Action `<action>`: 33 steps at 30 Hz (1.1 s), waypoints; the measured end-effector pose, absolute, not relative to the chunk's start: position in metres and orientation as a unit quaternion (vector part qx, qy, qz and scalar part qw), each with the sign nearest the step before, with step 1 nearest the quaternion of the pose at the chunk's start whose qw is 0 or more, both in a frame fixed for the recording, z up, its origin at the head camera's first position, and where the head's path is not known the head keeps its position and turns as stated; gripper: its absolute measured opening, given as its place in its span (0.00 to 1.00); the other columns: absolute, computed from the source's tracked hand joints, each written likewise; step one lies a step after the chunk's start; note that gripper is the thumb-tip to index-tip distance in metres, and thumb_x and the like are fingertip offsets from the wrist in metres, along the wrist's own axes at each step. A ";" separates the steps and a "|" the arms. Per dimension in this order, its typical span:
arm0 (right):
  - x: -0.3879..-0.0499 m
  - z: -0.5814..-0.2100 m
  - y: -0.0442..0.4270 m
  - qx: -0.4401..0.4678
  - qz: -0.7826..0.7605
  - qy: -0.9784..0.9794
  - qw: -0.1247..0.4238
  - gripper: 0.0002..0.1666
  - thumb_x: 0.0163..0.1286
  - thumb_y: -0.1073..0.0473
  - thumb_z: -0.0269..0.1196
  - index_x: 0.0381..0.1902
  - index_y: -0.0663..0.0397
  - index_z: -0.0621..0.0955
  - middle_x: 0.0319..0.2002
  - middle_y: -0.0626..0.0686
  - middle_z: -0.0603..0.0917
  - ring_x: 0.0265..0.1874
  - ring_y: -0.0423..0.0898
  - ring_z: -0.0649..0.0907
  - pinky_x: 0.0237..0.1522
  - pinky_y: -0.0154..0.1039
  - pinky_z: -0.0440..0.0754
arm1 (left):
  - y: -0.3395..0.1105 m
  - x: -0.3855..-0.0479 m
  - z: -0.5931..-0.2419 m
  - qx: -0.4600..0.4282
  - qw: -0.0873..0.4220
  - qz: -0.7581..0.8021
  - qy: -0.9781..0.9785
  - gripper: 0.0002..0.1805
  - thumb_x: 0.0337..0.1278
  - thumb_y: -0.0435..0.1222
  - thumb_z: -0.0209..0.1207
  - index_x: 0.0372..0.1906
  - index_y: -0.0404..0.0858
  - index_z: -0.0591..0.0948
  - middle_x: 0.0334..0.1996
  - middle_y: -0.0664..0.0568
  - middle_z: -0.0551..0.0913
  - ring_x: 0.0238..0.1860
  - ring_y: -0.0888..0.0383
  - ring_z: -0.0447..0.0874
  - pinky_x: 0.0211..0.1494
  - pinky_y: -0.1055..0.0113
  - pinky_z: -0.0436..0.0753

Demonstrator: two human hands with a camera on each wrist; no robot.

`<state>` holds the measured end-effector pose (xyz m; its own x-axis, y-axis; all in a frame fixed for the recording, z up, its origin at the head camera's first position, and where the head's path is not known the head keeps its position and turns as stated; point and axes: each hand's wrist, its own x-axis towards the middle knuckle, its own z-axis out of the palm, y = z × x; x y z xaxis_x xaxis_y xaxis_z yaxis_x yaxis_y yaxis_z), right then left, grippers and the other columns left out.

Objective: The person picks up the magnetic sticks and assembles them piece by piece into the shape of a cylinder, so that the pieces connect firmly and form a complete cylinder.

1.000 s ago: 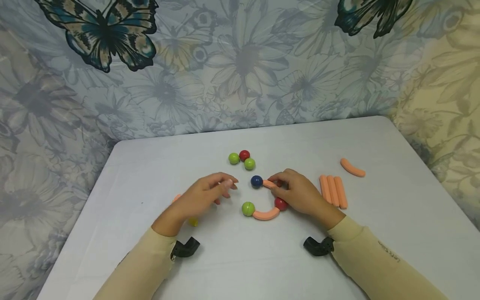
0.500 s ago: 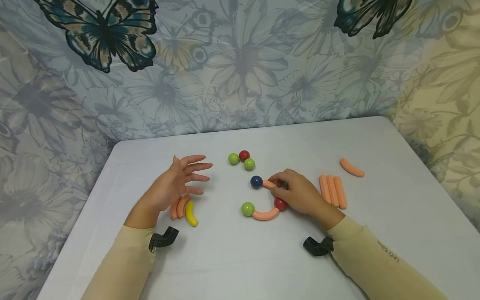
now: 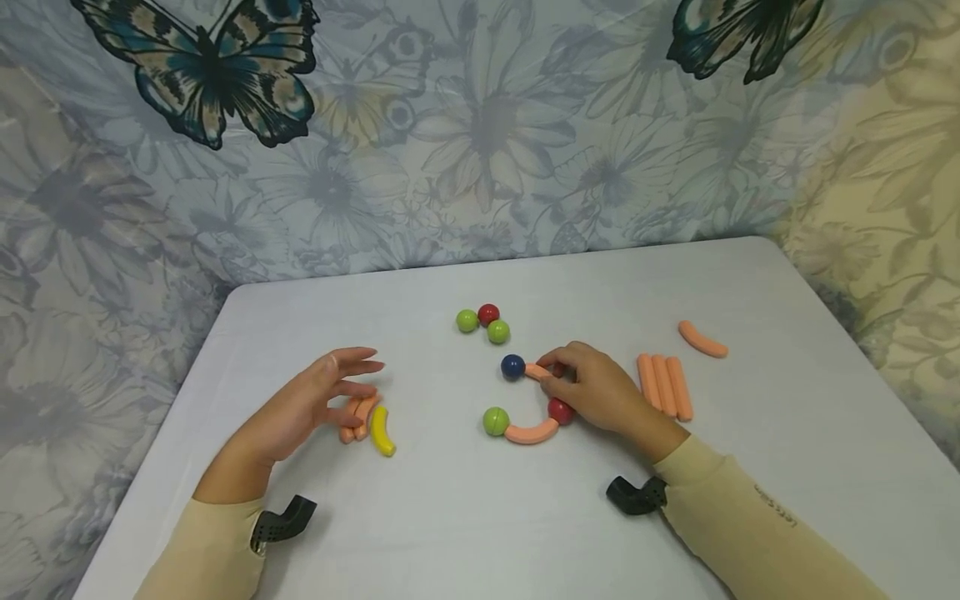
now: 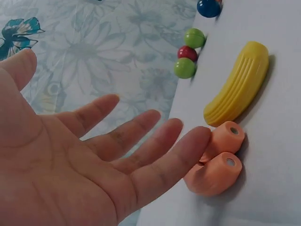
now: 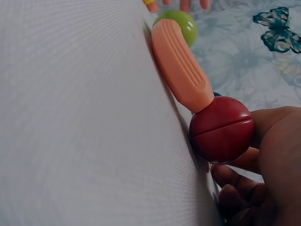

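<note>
My right hand pinches an orange rod whose far end meets a blue ball; the fingers hide the rest of it. Just below those fingers sits a red ball. From it a curved orange rod runs to a green ball, also seen in the right wrist view. My left hand hovers with spread, loosely bent fingers at two curved orange rods, partly hiding them. Grey discs show in their ends. Beside them lies a curved yellow rod.
Behind the hands lie a loose red ball and two green balls, close together. To the right are three straight orange rods side by side and one curved orange rod. A patterned cloth wall rises behind the white table.
My left hand has moved left from near the blue ball to the curved orange rods, swinging out with fingers spread on the way. My right hand has kept its pinch in place.
</note>
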<state>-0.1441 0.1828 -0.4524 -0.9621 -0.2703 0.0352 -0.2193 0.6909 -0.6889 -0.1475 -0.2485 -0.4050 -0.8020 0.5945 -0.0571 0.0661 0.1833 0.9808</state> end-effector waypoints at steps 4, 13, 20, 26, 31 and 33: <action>-0.144 -0.453 0.185 -0.128 -0.369 0.920 0.036 0.16 0.76 0.59 0.71 0.58 0.56 0.88 0.42 0.48 0.82 0.37 0.46 0.78 0.37 0.43 0.77 | -0.246 -0.138 -0.402 0.217 0.244 0.589 0.740 0.33 0.93 0.48 0.32 0.84 0.29 0.58 0.80 0.29 0.62 0.75 0.23 0.65 0.62 0.43 0.83; -0.144 -0.457 0.185 -0.132 -0.372 0.918 0.037 0.16 0.76 0.58 0.71 0.58 0.55 0.89 0.40 0.47 0.82 0.36 0.46 0.77 0.36 0.43 0.77 | -0.213 -0.129 -0.407 0.090 0.249 0.564 0.782 0.33 0.83 0.47 0.61 0.80 0.36 0.68 0.81 0.41 0.66 0.78 0.38 0.67 0.66 0.50 0.81; -0.144 -0.457 0.184 -0.132 -0.372 0.918 0.038 0.16 0.76 0.58 0.71 0.58 0.56 0.89 0.41 0.47 0.82 0.36 0.46 0.78 0.36 0.43 0.77 | -0.189 -0.121 -0.414 0.051 0.197 0.487 0.849 0.34 0.65 0.41 0.76 0.73 0.41 0.78 0.66 0.49 0.82 0.66 0.48 0.80 0.62 0.51 0.81; -0.144 -0.456 0.184 -0.131 -0.370 0.919 0.038 0.16 0.76 0.58 0.71 0.58 0.56 0.89 0.41 0.48 0.82 0.37 0.46 0.78 0.37 0.43 0.78 | -0.168 -0.119 -0.428 0.103 0.136 0.414 0.894 0.22 0.61 0.28 0.72 0.61 0.38 0.86 0.48 0.54 0.85 0.48 0.56 0.84 0.53 0.58 0.83; -0.144 -0.455 0.183 -0.133 -0.370 0.919 0.036 0.16 0.76 0.58 0.71 0.58 0.56 0.89 0.41 0.48 0.82 0.37 0.46 0.78 0.38 0.44 0.77 | -0.160 -0.119 -0.428 0.116 0.120 0.385 0.908 0.14 0.58 0.24 0.67 0.48 0.38 0.90 0.37 0.57 0.85 0.38 0.59 0.82 0.43 0.63 0.83; -0.145 -0.454 0.183 -0.135 -0.369 0.919 0.036 0.16 0.76 0.59 0.71 0.58 0.56 0.89 0.41 0.48 0.82 0.37 0.46 0.78 0.38 0.44 0.77 | -0.158 -0.120 -0.426 0.109 0.132 0.382 0.908 0.12 0.58 0.24 0.67 0.45 0.38 0.90 0.35 0.57 0.85 0.36 0.59 0.82 0.40 0.64 0.83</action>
<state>-0.1447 0.1831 -0.4544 -0.9613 -0.2736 0.0338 -0.2208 0.6908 -0.6885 -0.1204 -0.1583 -0.4262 -0.9415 0.2987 -0.1559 0.0975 0.6845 0.7225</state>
